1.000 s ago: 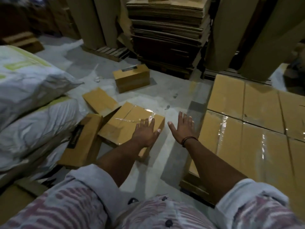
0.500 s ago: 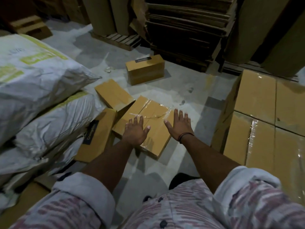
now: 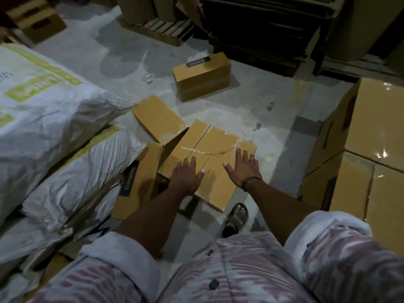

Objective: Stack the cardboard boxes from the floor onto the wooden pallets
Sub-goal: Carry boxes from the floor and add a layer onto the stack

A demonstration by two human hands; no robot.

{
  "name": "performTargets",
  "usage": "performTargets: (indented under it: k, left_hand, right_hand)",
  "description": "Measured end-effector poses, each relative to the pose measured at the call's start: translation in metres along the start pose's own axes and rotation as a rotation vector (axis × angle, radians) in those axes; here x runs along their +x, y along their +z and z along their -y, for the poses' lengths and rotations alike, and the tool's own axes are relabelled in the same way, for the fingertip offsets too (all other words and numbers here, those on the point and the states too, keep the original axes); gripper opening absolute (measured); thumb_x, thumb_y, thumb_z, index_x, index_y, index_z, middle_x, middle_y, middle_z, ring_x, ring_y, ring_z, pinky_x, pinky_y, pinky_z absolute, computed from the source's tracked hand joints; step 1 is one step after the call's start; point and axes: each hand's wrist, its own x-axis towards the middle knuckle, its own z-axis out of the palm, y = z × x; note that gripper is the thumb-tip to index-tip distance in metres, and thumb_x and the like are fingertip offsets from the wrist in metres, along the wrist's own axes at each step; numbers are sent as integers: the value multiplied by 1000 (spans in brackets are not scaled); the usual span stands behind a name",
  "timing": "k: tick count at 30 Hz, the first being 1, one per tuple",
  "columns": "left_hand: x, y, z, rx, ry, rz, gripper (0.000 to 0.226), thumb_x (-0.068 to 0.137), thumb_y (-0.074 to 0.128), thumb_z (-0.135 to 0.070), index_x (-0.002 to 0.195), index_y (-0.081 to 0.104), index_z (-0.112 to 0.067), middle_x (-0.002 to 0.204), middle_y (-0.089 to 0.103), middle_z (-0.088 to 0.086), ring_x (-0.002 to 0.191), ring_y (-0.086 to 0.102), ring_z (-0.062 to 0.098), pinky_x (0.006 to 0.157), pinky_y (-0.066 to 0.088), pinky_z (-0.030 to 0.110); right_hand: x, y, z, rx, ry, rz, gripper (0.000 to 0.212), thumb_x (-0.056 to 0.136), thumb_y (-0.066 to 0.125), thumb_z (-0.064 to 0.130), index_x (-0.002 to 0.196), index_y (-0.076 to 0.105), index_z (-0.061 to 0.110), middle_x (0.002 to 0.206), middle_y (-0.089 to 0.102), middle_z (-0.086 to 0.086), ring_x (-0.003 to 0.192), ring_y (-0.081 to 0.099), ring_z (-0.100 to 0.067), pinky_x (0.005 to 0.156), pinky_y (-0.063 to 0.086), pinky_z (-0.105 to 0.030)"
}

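Seen from above, in dim light. At far left lies a heap of white woven sacks (image 3: 43, 119) with green print. Two can be told apart, one on the other, and the crumpled ones below them cannot be counted. The frame's left edge cuts the heap off. A blurred brown carton (image 3: 37, 22) sits in the top left corner.

Four cardboard boxes lie on the grey concrete floor (image 3: 109, 62). The labelled box (image 3: 140, 180) leans against the sacks, its dark label reading "Crompton". The tilted box (image 3: 157, 119) sits just behind it. The taped box (image 3: 209, 158) lies flat in the middle, touching both, with clear tape across its top. The far box (image 3: 202, 76) stands well apart behind them and has a dark label that is too small to read.

Both bare hands reach over the near half of the taped box. The left hand (image 3: 185, 176) and the right hand (image 3: 242, 169) have their fingers straight and spread and grip nothing. Whether the palms touch the cardboard cannot be told. The right wrist wears a dark wristband (image 3: 251, 182). One sandalled foot (image 3: 237, 215) shows below the box, and the other is hidden.

Behind, a wooden pallet (image 3: 161, 31) is partly covered by upright cardboard, beside a dark pile of flat sheets (image 3: 262, 29).

At right stands a stack of boxes (image 3: 371, 149) with glossy tape. At least three are visible, cut off by the frame edge, and what they rest on is hidden.
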Motion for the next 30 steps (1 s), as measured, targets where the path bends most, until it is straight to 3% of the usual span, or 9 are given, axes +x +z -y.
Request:
performTargets:
  k: [7,14,20,24,30]
  left_hand:
    - [66,-8,-9,-10,-36,88,73,107,24,-59,165,1,-21,172,5,14,157,3,39,126,7,53]
    - [118,3,4,-31,14,194,74,107,26,-58,165,2,-20,172,4,13,157,1,39,126,7,52]
    - [199,57,48,-15,47,320,74,105,32,-60,163,18,-15,169,18,17,154,19,39,122,25,53]
    - [266,111,75,22,110,431,74,106,31,-59,164,14,-17,170,17,16,155,18,39,124,22,49]
    - [395,215,107,86,242,417,72,106,37,-53,165,11,-21,172,7,11,157,6,35,126,12,46]
  right_hand:
    - [67,-10,-10,32,29,51,85,100,25,68,162,-4,17,169,0,-15,155,2,-39,125,7,-52]
    - [101,19,-25,185,212,124,86,100,29,68,162,-2,18,169,2,-14,154,10,-38,124,15,-50]
    - [139,82,-35,279,380,151,85,100,32,66,162,-2,17,170,2,-12,154,9,-36,124,15,-47]
    - [182,144,-44,323,488,136,84,101,34,64,162,-2,20,170,3,-8,155,10,-32,123,17,-43]
    - [268,265,-73,323,524,137,84,100,32,65,162,-1,20,170,4,-6,155,11,-29,124,19,-43]
